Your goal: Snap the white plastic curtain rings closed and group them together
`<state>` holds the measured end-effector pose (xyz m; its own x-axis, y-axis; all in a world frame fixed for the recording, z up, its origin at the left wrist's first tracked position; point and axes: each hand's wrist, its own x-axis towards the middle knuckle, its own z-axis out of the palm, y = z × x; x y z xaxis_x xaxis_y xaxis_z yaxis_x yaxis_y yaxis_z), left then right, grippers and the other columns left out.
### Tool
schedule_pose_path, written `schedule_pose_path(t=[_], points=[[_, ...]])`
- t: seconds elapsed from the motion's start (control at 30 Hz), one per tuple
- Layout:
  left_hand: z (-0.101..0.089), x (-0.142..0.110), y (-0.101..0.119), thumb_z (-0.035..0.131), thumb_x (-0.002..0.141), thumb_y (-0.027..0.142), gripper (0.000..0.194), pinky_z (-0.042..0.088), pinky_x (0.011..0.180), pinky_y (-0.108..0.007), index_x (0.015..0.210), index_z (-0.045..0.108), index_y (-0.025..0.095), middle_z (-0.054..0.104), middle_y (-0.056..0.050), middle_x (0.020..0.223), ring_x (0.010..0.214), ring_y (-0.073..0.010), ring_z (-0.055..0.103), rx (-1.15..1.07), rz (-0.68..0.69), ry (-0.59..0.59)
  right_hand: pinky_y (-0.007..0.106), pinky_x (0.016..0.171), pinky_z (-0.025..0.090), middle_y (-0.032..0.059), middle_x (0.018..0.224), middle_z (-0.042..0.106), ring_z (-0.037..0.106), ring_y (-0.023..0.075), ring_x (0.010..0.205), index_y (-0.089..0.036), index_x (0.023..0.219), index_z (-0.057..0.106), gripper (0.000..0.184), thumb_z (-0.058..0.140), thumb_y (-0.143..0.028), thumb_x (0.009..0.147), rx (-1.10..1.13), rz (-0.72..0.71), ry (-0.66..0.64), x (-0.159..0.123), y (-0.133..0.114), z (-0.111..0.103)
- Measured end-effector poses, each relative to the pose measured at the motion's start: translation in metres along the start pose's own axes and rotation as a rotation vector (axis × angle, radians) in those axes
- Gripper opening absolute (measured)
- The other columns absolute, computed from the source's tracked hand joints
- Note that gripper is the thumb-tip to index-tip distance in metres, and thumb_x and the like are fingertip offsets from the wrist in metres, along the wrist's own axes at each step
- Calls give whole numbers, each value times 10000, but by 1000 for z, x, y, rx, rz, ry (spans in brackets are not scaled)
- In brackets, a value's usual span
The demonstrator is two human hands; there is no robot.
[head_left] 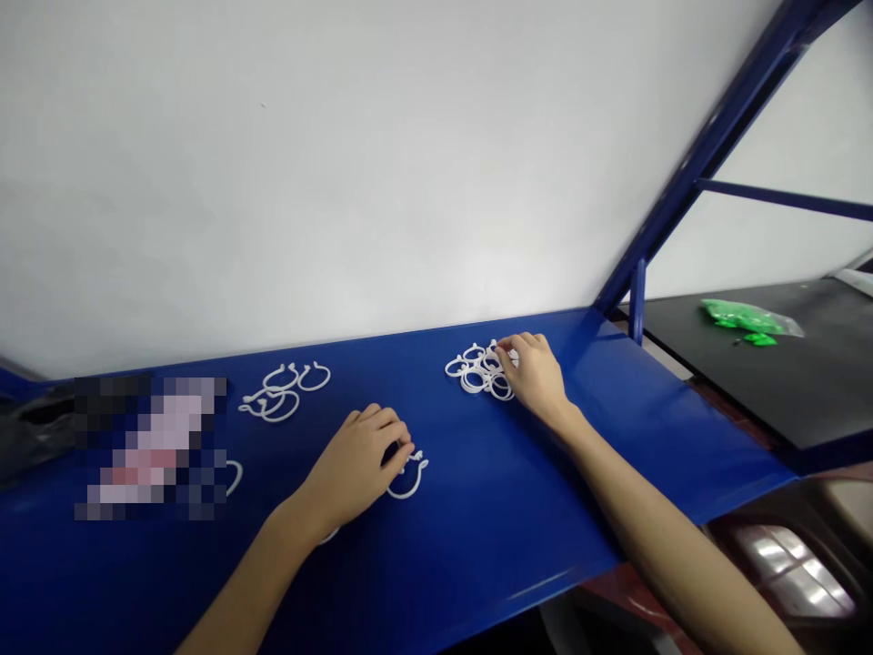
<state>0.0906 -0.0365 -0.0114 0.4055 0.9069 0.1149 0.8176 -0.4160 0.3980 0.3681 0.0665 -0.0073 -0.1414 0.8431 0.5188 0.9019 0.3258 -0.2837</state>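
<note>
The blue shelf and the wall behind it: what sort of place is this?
Perhaps a workshop or storeroom: white rings lie on a blue metal shelf, with a bag of green pieces on the black surface alongside.

You've bare blue shelf btwn the two groups of white rings; wall blocks behind, blue post stands at R end.

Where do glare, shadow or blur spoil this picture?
Head view: window-like glare on the glossy brown surface at lower right; a faint shiny streak along the blue tabletop's front edge; darker blue toward the lower left; a pixelated patch at left, hiding detail.
</note>
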Motion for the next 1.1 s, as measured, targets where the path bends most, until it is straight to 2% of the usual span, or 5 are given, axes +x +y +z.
schedule_pose_path(t=[0.13, 0.3, 0.47, 0.77, 1.1], points=[[2, 0, -3, 482, 963, 304, 228, 410, 849, -402, 855, 668, 230, 677, -18, 936, 949, -222, 569, 95, -51, 71, 376, 862, 492, 83, 966, 693, 581, 235, 926, -194, 998, 667, 194, 488, -265, 1012, 196, -286, -21, -14, -26, -1], [4, 2, -8, 458, 965, 286, 241, 413, 851, -424, 901, 680, 219, 703, -50, 952, 950, -246, 566, 243, -83, 169, 306, 793, 527, 76, 982, 684, 640, 180, 875, -164, 1109, 656, 229, 474, -278, 1030, 375, -602, -338, -36, -58, -1], [0, 1, -5, 480, 967, 349, 245, 409, 845, -429, 926, 689, 229, 717, -44, 971, 951, -247, 573, 177, -92, 155, 314, 782, 526, 72, 971, 682, 648, 184, 853, -159, 1129, 661, 256, 500, -327, 1023, 350, -624, -497, -42, -66, -1], [-7, -5, -5, 598, 892, 401, 231, 409, 910, -433, 1066, 675, 269, 658, -24, 1115, 1034, -245, 575, 88, -42, 3, 385, 857, 505, 110, 1144, 625, 607, 232, 974, -170, 1310, 568, 347, 547, -311, 994, 280, -662, -506, -49, -76, 8], [0, 2, -13, 516, 943, 389, 229, 447, 924, -437, 1004, 678, 241, 697, -36, 1068, 1023, -237, 605, 60, -115, 159, 344, 819, 478, 89, 1040, 618, 588, 211, 902, -157, 1069, 639, 180, 567, -286, 967, 242, -614, -508, -46, -77, 12]])
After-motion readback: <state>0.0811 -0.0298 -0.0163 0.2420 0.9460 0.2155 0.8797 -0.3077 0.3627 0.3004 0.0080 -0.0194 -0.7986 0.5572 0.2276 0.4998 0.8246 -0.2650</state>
